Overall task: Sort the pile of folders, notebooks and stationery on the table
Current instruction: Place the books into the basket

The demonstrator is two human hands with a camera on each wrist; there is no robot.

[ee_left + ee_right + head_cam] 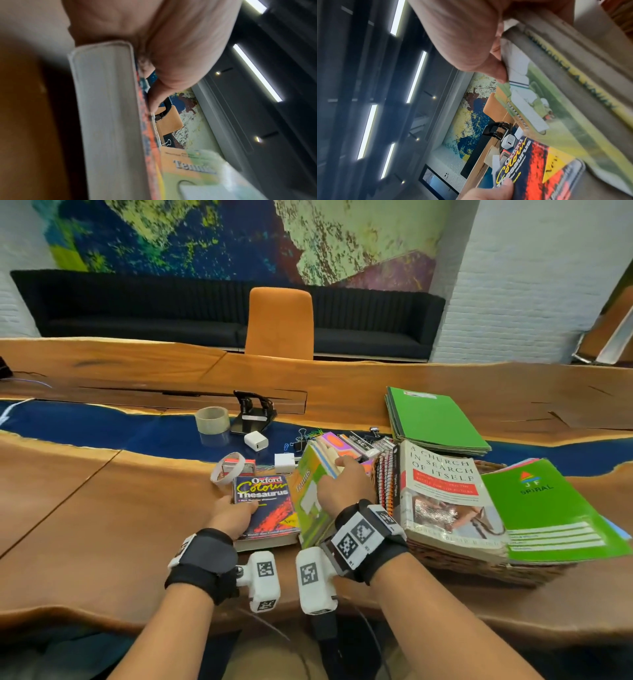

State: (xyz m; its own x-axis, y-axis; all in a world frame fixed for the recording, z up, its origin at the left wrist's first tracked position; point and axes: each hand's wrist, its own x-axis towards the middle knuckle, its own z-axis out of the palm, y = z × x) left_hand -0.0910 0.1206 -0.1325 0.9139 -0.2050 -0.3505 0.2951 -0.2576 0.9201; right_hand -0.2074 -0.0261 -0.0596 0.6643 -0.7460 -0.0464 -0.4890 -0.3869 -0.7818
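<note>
My left hand (239,510) grips the left edge of the Oxford Colour Thesaurus (270,508), thumb on its dark blue and red cover; the book lies near the table's front edge. In the left wrist view its grey page block (106,108) fills the middle below my thumb (171,56). Just right of it, my right hand (337,477) holds a green Tennis book (308,498), tilted up on its edge together with other thin books behind it. The right wrist view shows my thumb (488,65) pinching the Tennis book's (532,97) cover, with the thesaurus (539,169) below.
A wicker basket (479,568) at right carries a paperback (442,494), a green spiral notebook (548,508) and spiral-bound pads (385,481). Green folders (435,419) lie behind. A tape roll (212,419), hole punch (253,412), two chargers (256,440), binder clips (301,440) and a white ring (227,474) sit mid-table.
</note>
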